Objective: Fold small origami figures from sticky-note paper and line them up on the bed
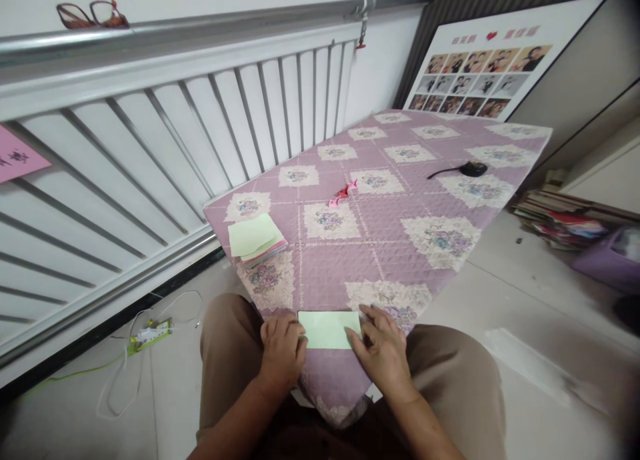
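Note:
A light green paper [327, 330], a rectangle that looks folded, lies at the near corner of the cloth-covered table. My left hand [284, 350] is closed at its left edge, with thumb and curled fingers on the paper. At the right end, my right hand [384, 350] holds the paper, its thumb lying on top and its index finger by the far right corner. Farther left rests a stack of coloured paper sheets [257, 239], a light green one uppermost. Small pink and red folded pieces [343, 193] sit in a row mid-table.
The flowered purple tablecloth [370, 240] covers the table. A black object with a thin strap [473, 169] lies at the right. Along the left runs a white radiator [240, 127] under a metal pipe [225, 23] bearing glasses [93, 15]. A power strip [150, 336] lies on the floor.

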Motion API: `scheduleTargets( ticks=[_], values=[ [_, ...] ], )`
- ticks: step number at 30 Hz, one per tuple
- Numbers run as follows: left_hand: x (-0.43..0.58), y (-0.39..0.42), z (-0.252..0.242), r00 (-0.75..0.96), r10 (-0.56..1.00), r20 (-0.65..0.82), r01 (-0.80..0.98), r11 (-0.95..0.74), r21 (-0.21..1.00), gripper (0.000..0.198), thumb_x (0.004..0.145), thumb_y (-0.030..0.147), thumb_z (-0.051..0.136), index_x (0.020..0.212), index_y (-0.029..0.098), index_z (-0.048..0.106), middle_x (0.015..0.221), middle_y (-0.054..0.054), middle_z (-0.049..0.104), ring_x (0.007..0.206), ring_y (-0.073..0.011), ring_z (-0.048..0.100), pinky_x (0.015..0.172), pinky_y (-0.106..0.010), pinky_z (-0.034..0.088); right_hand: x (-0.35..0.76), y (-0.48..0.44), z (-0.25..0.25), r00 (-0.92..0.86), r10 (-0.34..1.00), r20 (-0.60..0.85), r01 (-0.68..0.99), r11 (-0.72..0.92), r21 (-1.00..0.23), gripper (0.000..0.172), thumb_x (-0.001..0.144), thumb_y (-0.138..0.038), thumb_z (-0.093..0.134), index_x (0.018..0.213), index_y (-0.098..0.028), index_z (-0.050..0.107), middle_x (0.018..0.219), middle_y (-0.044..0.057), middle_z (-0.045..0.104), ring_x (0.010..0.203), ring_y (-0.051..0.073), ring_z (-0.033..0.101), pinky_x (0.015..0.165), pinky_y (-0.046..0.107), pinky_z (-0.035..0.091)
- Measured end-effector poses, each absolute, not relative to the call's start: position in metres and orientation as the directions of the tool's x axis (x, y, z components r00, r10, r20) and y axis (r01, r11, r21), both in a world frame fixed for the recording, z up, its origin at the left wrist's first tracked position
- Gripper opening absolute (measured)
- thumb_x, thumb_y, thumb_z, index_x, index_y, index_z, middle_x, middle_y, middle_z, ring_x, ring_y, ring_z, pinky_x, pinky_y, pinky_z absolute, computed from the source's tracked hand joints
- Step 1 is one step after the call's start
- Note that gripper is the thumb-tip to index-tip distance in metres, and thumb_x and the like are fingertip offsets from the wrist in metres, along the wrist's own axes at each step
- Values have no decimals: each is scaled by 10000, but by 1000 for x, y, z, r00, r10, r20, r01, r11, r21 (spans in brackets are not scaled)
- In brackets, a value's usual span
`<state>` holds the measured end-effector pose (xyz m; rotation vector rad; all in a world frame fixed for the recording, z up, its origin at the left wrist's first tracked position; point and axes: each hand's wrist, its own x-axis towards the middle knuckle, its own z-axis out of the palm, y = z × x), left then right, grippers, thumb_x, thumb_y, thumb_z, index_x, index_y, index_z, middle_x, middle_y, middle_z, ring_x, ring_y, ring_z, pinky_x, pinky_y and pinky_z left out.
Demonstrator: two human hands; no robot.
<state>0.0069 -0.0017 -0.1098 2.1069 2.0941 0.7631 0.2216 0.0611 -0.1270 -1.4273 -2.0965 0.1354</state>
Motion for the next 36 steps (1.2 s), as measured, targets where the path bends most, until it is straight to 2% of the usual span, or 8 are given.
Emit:
scheduleTargets(
  ticks=[5, 9, 12, 14, 16, 24, 29, 36],
  values=[
    [12, -4, -117, 313, 909, 276, 859, -395, 326, 324, 883, 136, 485, 1117, 323, 610, 1215, 6, 619, 1194, -232, 446, 1047, -456, 209, 224, 66, -132, -181, 886, 427, 794, 388, -469, 134, 835, -347, 550, 863, -215, 551, 1124, 96, 633, 1087, 290, 540, 856, 469, 436],
    [11, -3, -124, 335, 925, 181, 864, -378, 332, 347, 875, 151, 508, 1170, 311, 597, 1238, 0, 611, 1212, -234, 447, 1091, -458, 168, 223, 61, -129, -172, 831, 530, 774, 447, -449, 346, 874, -260, 464, 1213, -195, 491, 1237, 139, 571, 1203, 291, 475, 964, 506, 378],
    [10, -4, -126, 349, 921, 172, 860, -388, 331, 350, 879, 173, 512, 1191, 312, 588, 1246, -7, 606, 1225, -240, 441, 1105, -474, 142, 208, 44, -120, -403, 780, 480, 754, 580, -309, 459, 873, -213, 466, 1330, -234, 427, 1336, 108, 529, 1315, 295, 374, 1046, 542, 257],
    [8, -4, -125, 358, 919, 166, 858, -394, 330, 360, 880, 185, 514, 1214, 311, 569, 1241, -9, 611, 1234, -245, 438, 1108, -491, 128, 195, 31, -116, -635, 687, 353, 645, 723, -246, 571, 860, -259, 515, 1405, -220, 349, 1410, 96, 468, 1340, 265, 352, 1073, 498, 245],
    [4, -5, -123, 367, 918, 152, 857, -397, 328, 380, 878, 187, 513, 1237, 305, 548, 1245, -11, 611, 1244, -242, 435, 1107, -495, 137, 187, 24, -116, -696, 668, 265, 622, 744, -243, 691, 834, -376, 565, 1440, -177, 298, 1458, 119, 402, 1341, 266, 355, 1066, 478, 272],
    [-21, -3, -108, 293, 948, 126, 869, -319, 378, 414, 807, 247, 593, 1221, 235, 569, 1330, -72, 544, 1248, -260, 437, 1032, -443, 318, 233, 44, -131, -554, 788, 269, 768, 608, -202, 654, 881, -501, 460, 1447, -215, 301, 1452, 122, 408, 1323, 310, 371, 1029, 559, 284],
    [-20, 4, -105, 249, 963, 102, 862, -269, 430, 388, 756, 233, 630, 1143, 253, 618, 1268, -72, 583, 1166, -272, 489, 970, -448, 356, 243, 51, -125, -374, 852, 366, 844, 477, -248, 476, 901, -466, 446, 1318, -239, 484, 1359, 117, 521, 1260, 346, 438, 976, 578, 302],
    [-20, 7, -105, 252, 959, 132, 864, -284, 415, 340, 762, 221, 629, 1101, 256, 635, 1218, -62, 605, 1144, -267, 485, 950, -445, 343, 211, 38, -109, -482, 773, 411, 688, 625, -369, 228, 848, -309, 595, 1068, -261, 629, 1119, 63, 661, 1108, 269, 554, 1018, 494, 266]
  ],
)
